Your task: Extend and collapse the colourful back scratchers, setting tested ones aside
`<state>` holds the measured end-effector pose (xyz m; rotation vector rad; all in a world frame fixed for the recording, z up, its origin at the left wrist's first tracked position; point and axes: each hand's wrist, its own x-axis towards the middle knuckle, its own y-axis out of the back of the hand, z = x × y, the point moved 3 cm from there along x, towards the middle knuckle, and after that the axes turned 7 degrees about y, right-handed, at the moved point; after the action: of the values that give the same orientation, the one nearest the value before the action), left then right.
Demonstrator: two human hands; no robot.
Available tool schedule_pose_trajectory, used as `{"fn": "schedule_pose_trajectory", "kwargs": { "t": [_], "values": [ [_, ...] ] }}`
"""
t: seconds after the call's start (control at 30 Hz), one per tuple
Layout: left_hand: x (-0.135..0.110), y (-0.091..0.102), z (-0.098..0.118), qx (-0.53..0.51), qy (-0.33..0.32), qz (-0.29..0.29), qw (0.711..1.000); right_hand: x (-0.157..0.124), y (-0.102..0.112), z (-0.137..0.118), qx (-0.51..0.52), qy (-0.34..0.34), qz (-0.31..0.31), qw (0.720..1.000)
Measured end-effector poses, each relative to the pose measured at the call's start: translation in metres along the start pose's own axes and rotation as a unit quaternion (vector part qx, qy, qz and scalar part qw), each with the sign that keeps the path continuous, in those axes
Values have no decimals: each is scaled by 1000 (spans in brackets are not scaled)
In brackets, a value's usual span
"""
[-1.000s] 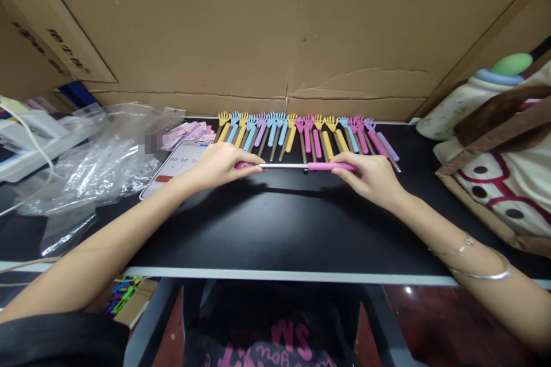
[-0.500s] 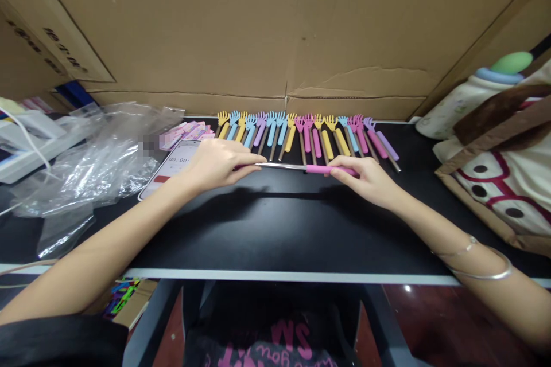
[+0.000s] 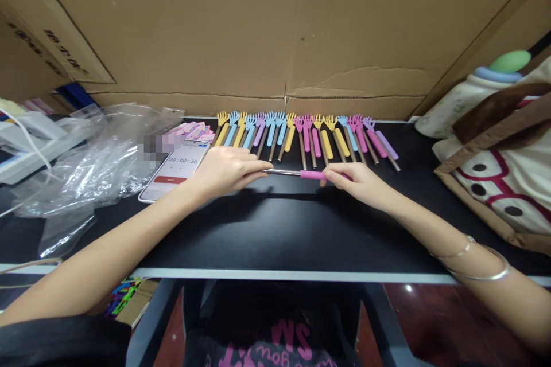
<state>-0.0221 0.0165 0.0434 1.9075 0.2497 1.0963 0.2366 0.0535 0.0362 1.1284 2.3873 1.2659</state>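
The two hands are sitting closer together than half a second ago, leaving less metal rod showing on the pink back scratcher; it is probably being shortened or regripped. The left hand is pinching the rod, the right hand the handle's outer end. It is hovering above the counter, before the scratchers lining the back edge.

We see polished metal on the rod, a smooth matt finish on its pink grip, satin sheen across the desk, glossy crinkled plastic bags and matt, creased cardboard.
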Motion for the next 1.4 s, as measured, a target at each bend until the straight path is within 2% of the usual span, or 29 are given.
{"fn": "schedule_pose_trajectory", "kwargs": {
  "t": [0.23, 0.33, 0.5, 0.63, 0.87, 1.13, 1.4],
  "values": [
    [-1, -5, -3, -24, 40, -41, 998, -1, 1, -3, -39, 15, 12, 999],
    [-2, -9, -4, -50, 70, -77, 993, -1, 1, -1, -55, 24, 24, 998],
    [-3, -17, -2, -122, 126, -154, 972, -3, 2, -1, -107, 48, 53, 992],
    [-4, -20, -3, -154, 171, -182, 956, -5, 3, -4, -150, 76, 84, 982],
    [-2, -18, -1, -220, 174, -175, 944, -8, 3, -11, -174, 85, 106, 975],
    [2, -13, 0, -153, 168, -139, 964, -7, 6, -15, -140, 86, 128, 978],
    [5, -6, -9, -154, 156, -161, 962, -4, 9, -8, -81, 48, 104, 990]
  ]
}}
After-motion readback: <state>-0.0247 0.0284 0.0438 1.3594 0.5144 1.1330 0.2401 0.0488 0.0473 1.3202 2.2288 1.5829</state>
